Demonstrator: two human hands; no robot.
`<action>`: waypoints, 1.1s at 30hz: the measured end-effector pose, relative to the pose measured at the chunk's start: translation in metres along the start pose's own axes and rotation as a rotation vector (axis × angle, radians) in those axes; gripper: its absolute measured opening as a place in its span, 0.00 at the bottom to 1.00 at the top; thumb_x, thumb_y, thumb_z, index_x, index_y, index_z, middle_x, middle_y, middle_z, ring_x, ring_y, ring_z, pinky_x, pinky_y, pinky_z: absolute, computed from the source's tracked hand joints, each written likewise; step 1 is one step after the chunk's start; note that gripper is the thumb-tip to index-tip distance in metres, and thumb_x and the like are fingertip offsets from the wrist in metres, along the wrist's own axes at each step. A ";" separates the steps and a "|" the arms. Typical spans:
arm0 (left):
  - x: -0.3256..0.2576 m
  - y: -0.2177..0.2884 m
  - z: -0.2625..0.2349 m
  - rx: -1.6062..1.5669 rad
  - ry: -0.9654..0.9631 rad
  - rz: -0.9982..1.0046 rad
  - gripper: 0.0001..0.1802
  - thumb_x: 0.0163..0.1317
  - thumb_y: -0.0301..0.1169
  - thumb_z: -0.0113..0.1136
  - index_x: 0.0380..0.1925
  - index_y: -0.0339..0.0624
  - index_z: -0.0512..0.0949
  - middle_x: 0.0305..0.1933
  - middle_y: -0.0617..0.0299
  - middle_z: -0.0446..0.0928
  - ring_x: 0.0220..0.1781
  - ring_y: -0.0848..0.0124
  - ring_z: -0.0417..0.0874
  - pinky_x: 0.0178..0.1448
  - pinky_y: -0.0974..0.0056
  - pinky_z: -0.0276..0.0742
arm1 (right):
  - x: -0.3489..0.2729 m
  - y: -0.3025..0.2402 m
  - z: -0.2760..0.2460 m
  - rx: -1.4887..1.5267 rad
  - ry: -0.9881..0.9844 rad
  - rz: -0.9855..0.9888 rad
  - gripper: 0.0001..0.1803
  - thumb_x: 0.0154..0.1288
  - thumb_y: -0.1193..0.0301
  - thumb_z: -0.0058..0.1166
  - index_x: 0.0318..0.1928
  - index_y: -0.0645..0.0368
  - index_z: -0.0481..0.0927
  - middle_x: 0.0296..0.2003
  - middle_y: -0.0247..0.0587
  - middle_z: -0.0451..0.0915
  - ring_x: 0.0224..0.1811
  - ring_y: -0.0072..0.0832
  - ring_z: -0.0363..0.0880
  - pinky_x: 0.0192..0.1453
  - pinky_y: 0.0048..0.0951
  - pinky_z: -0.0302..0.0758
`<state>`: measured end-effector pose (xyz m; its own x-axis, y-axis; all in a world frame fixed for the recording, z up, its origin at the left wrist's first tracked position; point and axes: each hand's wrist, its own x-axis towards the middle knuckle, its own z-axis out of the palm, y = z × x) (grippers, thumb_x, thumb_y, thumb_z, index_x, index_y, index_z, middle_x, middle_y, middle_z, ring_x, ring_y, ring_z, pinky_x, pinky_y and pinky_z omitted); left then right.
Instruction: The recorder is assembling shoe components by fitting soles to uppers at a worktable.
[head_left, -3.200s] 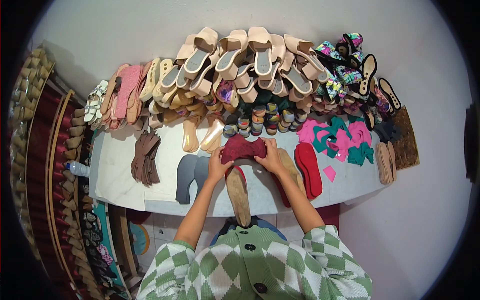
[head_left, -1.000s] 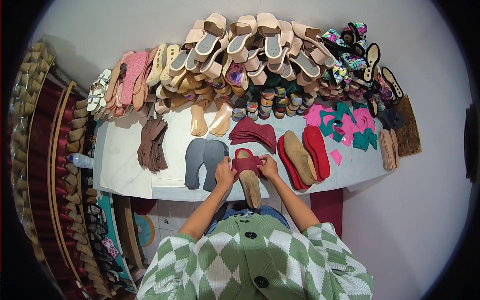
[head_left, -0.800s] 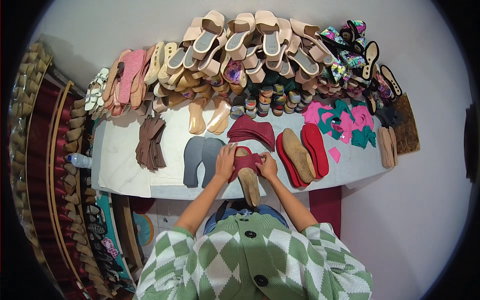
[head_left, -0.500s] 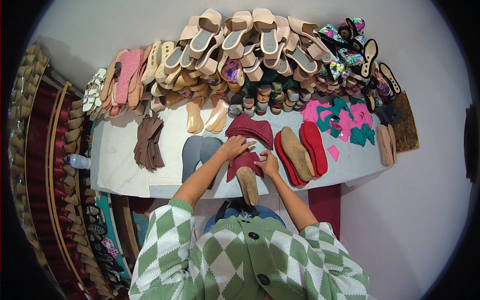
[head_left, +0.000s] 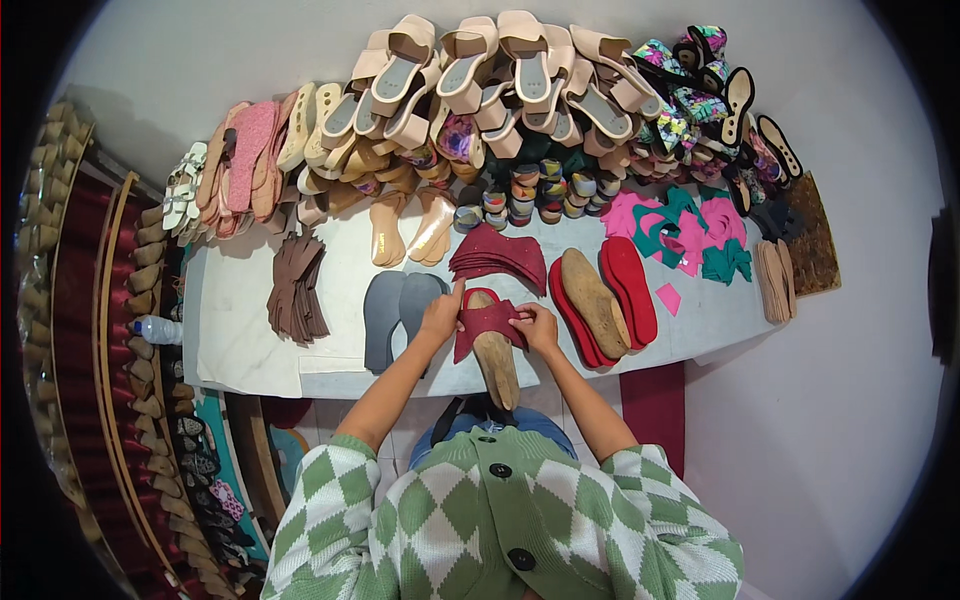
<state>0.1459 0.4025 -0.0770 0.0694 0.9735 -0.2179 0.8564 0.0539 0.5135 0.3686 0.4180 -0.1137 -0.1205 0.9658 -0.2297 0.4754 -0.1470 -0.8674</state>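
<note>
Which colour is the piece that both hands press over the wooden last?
Dark red piece, seen in the head view.

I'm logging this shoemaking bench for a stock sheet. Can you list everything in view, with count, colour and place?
Wooden shoe last: one, tan, at the near table edge, wrapped by the maroon upper.
Second last: one, tan, lying on the red insoles.
Maroon cut pieces: a stack, mid table.
Grey insoles: two, left of the hands.
Brown cut pieces: a stack, table left.
Pink and teal cutouts: several, table right.
Beige sandals: many, piled along the back.
Plastic bottle: one, clear, off the table's left end.
Left hand: on the upper.
Right hand: on the upper.
</note>
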 end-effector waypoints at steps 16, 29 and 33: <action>0.006 -0.022 0.003 0.012 -0.070 0.060 0.31 0.38 0.22 0.64 0.45 0.44 0.62 0.27 0.45 0.75 0.36 0.45 0.77 0.37 0.48 0.72 | 0.007 0.004 -0.002 0.129 -0.127 -0.002 0.14 0.43 0.72 0.66 0.34 0.62 0.81 0.28 0.41 0.81 0.28 0.21 0.79 0.35 0.22 0.75; 0.022 0.009 -0.010 0.193 0.124 0.402 0.51 0.24 0.24 0.73 0.55 0.41 0.58 0.51 0.51 0.66 0.56 0.57 0.66 0.56 0.54 0.66 | 0.003 0.005 0.002 -0.101 -0.036 -0.020 0.15 0.45 0.72 0.64 0.35 0.62 0.77 0.28 0.39 0.81 0.31 0.25 0.79 0.37 0.25 0.74; 0.033 0.011 -0.012 0.310 -0.060 0.635 0.58 0.18 0.26 0.74 0.59 0.44 0.56 0.49 0.55 0.66 0.54 0.59 0.67 0.52 0.56 0.65 | -0.001 -0.005 0.007 -0.192 -0.009 -0.007 0.17 0.45 0.72 0.63 0.37 0.60 0.74 0.29 0.41 0.81 0.33 0.31 0.80 0.38 0.29 0.74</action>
<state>0.1518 0.4379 -0.0682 0.6237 0.7817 -0.0046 0.7469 -0.5942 0.2986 0.3605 0.4166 -0.1126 -0.1323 0.9645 -0.2285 0.6322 -0.0954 -0.7689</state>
